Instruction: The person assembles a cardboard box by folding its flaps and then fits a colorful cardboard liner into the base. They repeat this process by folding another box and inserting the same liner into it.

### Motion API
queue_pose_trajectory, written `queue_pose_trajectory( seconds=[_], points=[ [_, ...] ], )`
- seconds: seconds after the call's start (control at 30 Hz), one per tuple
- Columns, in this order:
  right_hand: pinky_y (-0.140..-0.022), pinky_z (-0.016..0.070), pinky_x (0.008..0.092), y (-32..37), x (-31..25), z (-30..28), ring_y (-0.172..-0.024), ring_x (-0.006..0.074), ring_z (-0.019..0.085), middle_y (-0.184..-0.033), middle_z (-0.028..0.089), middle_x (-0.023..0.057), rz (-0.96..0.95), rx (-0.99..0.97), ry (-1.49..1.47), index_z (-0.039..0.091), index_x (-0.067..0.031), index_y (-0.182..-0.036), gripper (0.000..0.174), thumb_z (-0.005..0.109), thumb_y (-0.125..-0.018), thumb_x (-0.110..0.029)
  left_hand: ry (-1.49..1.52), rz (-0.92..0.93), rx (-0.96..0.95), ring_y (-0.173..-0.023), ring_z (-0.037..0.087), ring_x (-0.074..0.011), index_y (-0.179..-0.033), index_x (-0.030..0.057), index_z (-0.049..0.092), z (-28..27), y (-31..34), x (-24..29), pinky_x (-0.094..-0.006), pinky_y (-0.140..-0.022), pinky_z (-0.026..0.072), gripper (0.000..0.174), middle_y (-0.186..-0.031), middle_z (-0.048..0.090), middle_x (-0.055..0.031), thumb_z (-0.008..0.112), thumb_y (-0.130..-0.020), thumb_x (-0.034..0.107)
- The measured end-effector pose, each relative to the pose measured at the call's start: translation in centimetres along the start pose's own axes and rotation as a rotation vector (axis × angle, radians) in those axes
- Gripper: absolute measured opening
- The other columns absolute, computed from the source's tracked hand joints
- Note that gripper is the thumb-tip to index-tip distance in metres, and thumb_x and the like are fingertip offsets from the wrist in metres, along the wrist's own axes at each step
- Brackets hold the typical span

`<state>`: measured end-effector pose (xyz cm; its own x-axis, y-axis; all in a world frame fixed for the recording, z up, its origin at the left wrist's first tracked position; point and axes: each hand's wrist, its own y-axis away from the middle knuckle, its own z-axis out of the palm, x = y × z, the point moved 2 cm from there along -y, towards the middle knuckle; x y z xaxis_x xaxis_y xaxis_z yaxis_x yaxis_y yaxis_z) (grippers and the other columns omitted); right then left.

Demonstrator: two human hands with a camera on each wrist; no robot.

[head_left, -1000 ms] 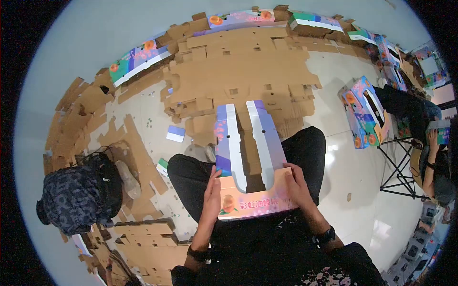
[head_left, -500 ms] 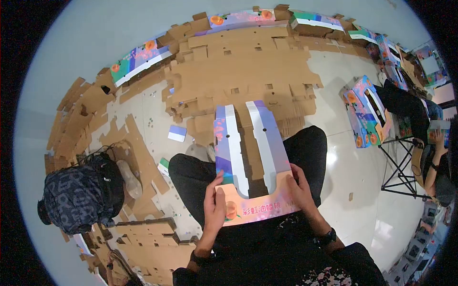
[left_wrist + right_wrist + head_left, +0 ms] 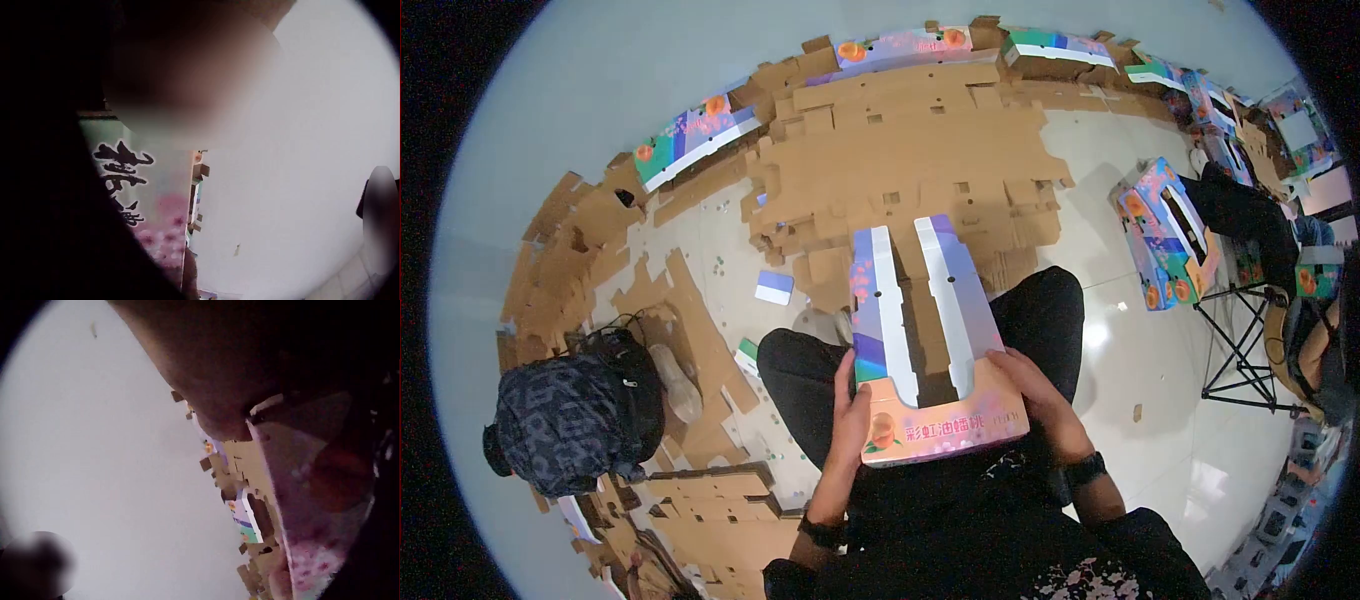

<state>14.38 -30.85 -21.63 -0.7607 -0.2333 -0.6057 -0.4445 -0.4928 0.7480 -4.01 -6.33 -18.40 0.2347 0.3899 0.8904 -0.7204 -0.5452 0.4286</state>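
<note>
A printed carton [image 3: 990,300] with purple, pink and peach-coloured panels lies across the lap, its long top slot between white-edged flaps showing bare brown board inside. My left hand [image 3: 850,410] grips its near left side, thumb close to the top edge. On the opposite side my right hand [image 3: 1040,395] holds the near right corner, fingers reaching onto the top panel. Dark characters and pink blossoms mark the carton side [image 3: 144,181] in the left wrist view. In the right wrist view, the right hand [image 3: 206,375] is dark above a blossom-printed panel [image 3: 319,565].
Flattened brown cardboard [image 3: 900,150] covers the floor ahead. Printed cartons [image 3: 700,140] line the wall. At left lies a dark backpack [image 3: 570,420] beside a clear bottle [image 3: 675,385]. To the right, another carton [image 3: 1155,235] stands near a black folding stool frame [image 3: 1240,350] and a seated person.
The carton has tipped and shifted slightly, with more of its near end showing. My left hand has slid to its side; my right fingers have moved further over the top. The person at right moved an arm.
</note>
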Motion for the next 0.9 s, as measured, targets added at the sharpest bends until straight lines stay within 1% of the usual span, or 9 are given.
queue_pose_trajectory(
  seconds=[0.17,0.23,0.37,0.43,0.47,0.57,0.73,0.8,0.9],
  points=[
    [-0.107,0.0474,0.0361,3.6,-3.3,1.0,-0.125,0.0213,0.058,-0.139,0.059,0.0158,-0.375,-0.010,0.237,0.041,-0.0004,-0.153,0.071,0.073,-0.097,-0.029,-0.724,0.373,-0.054,-0.150,0.029,-0.0340,-0.157,0.0055,0.031,-2.8,-0.4,1.3,-0.0436,-0.123,0.0233,0.069,-0.160,0.032,-0.0214,0.063,-0.096,0.009],
    [-0.110,0.0452,0.0372,6.9,-6.5,2.5,-0.130,0.0225,0.055,-0.143,0.057,0.0157,-0.603,-0.055,0.353,0.037,-0.0008,-0.156,0.078,0.076,-0.094,-0.028,-1.037,0.643,0.039,-0.152,0.026,-0.0343,-0.158,0.0037,0.028,-2.1,-0.2,8.7,-0.0441,-0.124,0.0215,0.082,-0.164,0.027,-0.0215,0.072,-0.090,0.013],
    [-0.115,0.0402,0.0422,12.3,-15.0,4.9,-0.141,0.0363,0.048,-0.158,0.040,0.0245,-0.889,-0.091,1.022,0.045,-0.0094,-0.154,0.084,0.084,-0.083,-0.031,-0.955,0.925,0.172,-0.154,0.022,-0.0342,-0.161,0.0008,0.021,0.3,-1.7,22.7,-0.0451,-0.126,0.0180,0.122,-0.168,0.019,-0.0224,0.093,-0.068,0.029],
    [-0.116,0.0382,0.0444,14.4,-18.4,6.0,-0.141,0.0393,0.046,-0.156,0.041,0.0259,-0.953,-0.185,1.099,0.051,-0.0106,-0.151,0.081,0.086,-0.079,-0.027,-0.843,0.820,0.055,-0.154,0.024,-0.0324,-0.162,-0.0008,0.015,0.8,-2.6,25.6,-0.0460,-0.126,0.0193,0.134,-0.168,0.017,-0.0225,0.097,-0.060,0.030],
    [-0.117,0.0371,0.0455,14.9,-19.8,6.3,-0.141,0.0408,0.045,-0.155,0.042,0.0265,-0.987,-0.226,1.135,0.054,-0.0113,-0.149,0.080,0.086,-0.078,-0.026,-0.846,0.788,0.109,-0.144,0.043,-0.0288,-0.157,-0.0029,0.031,1.0,-2.2,26.3,-0.0435,-0.121,0.0316,0.115,-0.159,0.040,-0.0222,0.096,-0.066,0.025],
    [-0.115,0.0393,0.0489,15.1,-22.4,5.6,-0.140,0.0456,0.045,-0.158,0.039,0.0238,-0.992,-0.250,1.285,0.052,-0.0197,-0.151,0.078,0.084,-0.080,-0.030,-0.405,0.367,-0.169,-0.126,0.060,-0.0211,-0.143,-0.0027,0.052,-0.8,-2.0,23.7,-0.0365,-0.112,0.0428,0.080,-0.137,0.063,-0.0158,0.092,-0.076,0.019],
    [-0.121,0.0278,0.0571,12.3,-23.8,5.1,-0.141,0.0434,0.038,-0.146,0.046,0.0217,-1.381,0.477,1.613,0.050,-0.0165,-0.147,0.075,0.080,-0.079,-0.022,-0.194,0.344,-0.017,-0.111,0.065,-0.0122,-0.126,-0.0003,0.064,2.0,-2.0,20.2,-0.0321,-0.101,0.0485,0.043,-0.120,0.071,-0.0063,0.081,-0.090,0.014],
    [-0.120,0.0251,0.0610,12.0,-21.3,6.8,-0.143,0.0454,0.035,-0.151,0.040,0.0244,-1.355,0.445,1.389,0.046,-0.0131,-0.150,0.080,0.080,-0.079,-0.026,0.015,0.420,0.127,-0.109,0.066,-0.0161,-0.133,0.0048,0.060,3.9,-2.5,19.8,-0.0374,-0.103,0.0500,0.041,-0.127,0.068,-0.0060,0.073,-0.097,0.017],
    [-0.121,0.0159,0.0666,13.3,-16.5,11.0,-0.150,0.0471,0.025,-0.163,0.023,0.0278,-1.206,0.152,1.349,0.032,0.0002,-0.154,0.107,0.086,-0.072,-0.043,0.477,0.114,0.218,-0.115,0.066,-0.0200,-0.134,0.0073,0.059,4.7,-2.3,20.0,-0.0387,-0.100,0.0539,0.040,-0.131,0.066,-0.0067,0.070,-0.099,0.021]
  ],
)
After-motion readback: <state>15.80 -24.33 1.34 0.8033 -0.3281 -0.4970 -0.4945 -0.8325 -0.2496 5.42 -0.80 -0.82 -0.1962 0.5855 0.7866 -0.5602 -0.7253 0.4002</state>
